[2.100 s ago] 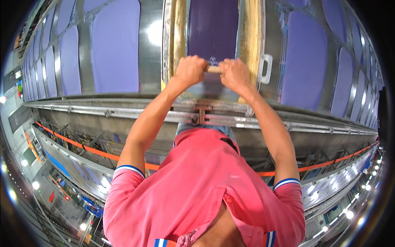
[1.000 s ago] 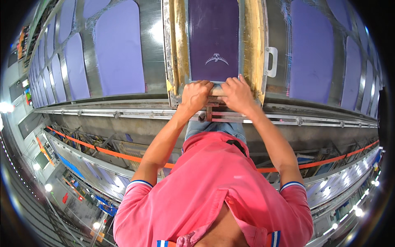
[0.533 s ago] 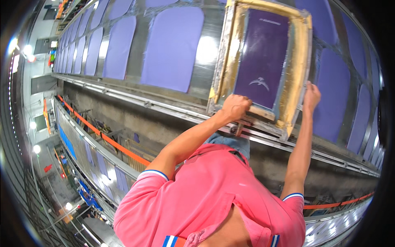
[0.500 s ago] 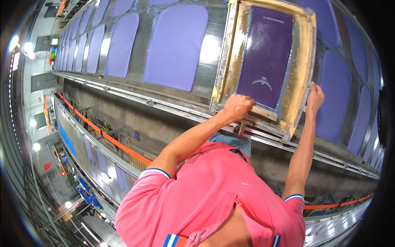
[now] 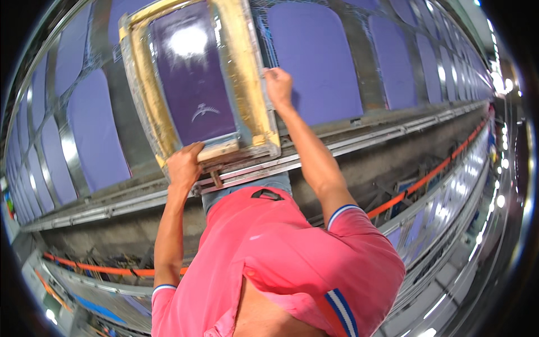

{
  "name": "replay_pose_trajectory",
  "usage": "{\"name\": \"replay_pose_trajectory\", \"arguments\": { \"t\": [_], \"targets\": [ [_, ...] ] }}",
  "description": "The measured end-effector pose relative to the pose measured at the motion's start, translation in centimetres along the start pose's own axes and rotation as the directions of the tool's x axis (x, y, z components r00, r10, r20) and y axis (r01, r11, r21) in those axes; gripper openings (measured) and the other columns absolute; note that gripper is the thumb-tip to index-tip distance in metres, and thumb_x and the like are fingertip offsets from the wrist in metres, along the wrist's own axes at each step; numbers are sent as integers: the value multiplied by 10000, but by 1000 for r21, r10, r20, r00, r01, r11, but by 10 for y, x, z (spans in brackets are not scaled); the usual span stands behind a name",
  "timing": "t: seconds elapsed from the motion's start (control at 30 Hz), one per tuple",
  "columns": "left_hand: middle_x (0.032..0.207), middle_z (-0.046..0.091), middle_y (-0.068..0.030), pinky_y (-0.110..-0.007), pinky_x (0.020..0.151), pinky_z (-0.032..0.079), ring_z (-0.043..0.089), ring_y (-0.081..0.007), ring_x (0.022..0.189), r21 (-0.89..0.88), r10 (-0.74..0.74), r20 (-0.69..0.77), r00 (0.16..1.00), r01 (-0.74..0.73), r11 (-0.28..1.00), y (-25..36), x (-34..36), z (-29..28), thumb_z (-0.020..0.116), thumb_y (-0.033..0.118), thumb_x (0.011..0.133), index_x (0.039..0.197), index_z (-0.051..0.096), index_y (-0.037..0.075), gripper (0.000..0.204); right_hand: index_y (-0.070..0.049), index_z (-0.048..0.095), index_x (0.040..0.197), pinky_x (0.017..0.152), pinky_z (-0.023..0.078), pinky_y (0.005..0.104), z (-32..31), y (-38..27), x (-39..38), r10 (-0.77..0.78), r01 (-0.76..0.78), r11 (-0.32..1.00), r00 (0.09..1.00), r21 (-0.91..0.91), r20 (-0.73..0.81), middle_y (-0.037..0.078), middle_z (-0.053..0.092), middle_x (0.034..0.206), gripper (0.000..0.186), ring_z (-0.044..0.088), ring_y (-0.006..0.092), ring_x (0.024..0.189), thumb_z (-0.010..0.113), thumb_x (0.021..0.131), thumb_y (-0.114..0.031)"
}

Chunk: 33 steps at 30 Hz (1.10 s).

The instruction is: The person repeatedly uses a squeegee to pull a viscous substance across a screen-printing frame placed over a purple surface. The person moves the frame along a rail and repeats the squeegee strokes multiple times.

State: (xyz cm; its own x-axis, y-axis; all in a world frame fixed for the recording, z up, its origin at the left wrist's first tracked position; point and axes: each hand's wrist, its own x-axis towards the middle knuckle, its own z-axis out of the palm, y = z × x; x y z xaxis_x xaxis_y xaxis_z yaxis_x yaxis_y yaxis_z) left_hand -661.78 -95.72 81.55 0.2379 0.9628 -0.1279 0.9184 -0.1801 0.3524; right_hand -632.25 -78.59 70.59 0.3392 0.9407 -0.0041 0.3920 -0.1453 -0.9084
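A screen-printing frame (image 5: 255, 106), yellowish and resin-stained with worn edges, lies on the long table in front of me. Its dark purple mesh (image 5: 196, 78) carries a small pale arc design near the close end. Across that end lies a short wooden bar (image 5: 220, 148). My left hand (image 5: 185, 164) is closed around the frame's near left corner area, fingers curled over by the bar's end. On the frame's right side, my right hand (image 5: 278, 89) is closed on the outer edge; its fingertips are partly hidden.
Flat lavender panels with rounded corners, such as this panel (image 5: 314, 62), lie in rows along the table on both sides of the frame. A metal rail (image 5: 359, 147) follows the near table edge. Behind me run an orange strip (image 5: 429, 182) and another long table.
My view has swung, so the frame appears farther left and tilted the other way. My left hand has shifted toward the near left corner; both hands remain on the frame.
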Motion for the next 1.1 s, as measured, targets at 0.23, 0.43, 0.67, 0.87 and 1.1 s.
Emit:
{"name": "replay_pose_trajectory", "arguments": {
  "t": [0.23, 0.43, 0.67, 0.87, 1.1],
  "targets": [
    [1072, 762, -95, -457, 770, 581, 730, -333, 930, 15, -1, 70, 998, 0, 1000, -56, -10, -24, 630, 0, 761, 1112, 745, 129, 391, 19, 729, 874, 669, 500, 455, 39, -9, -26, 86, -86, 996, 996, -22, -12, 258, 670, 738, 294, 683, 427, 713, 691, 896, -271],
    [1049, 753, -125, -483, 754, 566, 720, -374, 915, 30, -4, 152, 988, -1, 1000, -51, -21, -10, 607, -15, 761, 1124, 734, 127, 410, 2, 732, 902, 718, 530, 455, 54, 12, -25, 40, -49, 985, 998, -168, -58, 230, 712, 826, 278, 707, 408, 789, 701, 897, -274],
    [1209, 717, -125, -428, 918, 551, 691, -329, 1074, 59, 56, -13, 998, -55, 997, -69, -16, 33, 667, -54, 699, 1227, 701, 72, 544, -65, 749, 982, 833, 534, 528, 58, -7, -23, 251, -244, 940, 968, -240, -4, 245, 719, 949, 275, 679, 463, 949, 652, 917, -314],
    [1149, 720, -114, -442, 886, 545, 680, -332, 1051, 47, 121, -254, 960, -113, 993, -108, 152, 8, 720, -12, 678, 1184, 698, 69, 513, -92, 754, 1126, 943, 475, 453, 50, 24, -24, -51, 27, 923, 997, -385, -53, 131, 640, 1081, 279, 597, 336, 1072, 647, 971, -298],
    [898, 741, -208, -502, 758, 575, 730, -389, 866, 209, -49, -5, 999, 49, 977, -165, 368, -71, 649, 66, 756, 892, 767, 43, 182, -21, 717, 1171, 928, 485, 438, 134, -136, 126, -621, 658, 737, 749, -151, 231, 134, 667, 1077, 396, 590, 328, 1082, 768, 874, -278]
  ]
}}
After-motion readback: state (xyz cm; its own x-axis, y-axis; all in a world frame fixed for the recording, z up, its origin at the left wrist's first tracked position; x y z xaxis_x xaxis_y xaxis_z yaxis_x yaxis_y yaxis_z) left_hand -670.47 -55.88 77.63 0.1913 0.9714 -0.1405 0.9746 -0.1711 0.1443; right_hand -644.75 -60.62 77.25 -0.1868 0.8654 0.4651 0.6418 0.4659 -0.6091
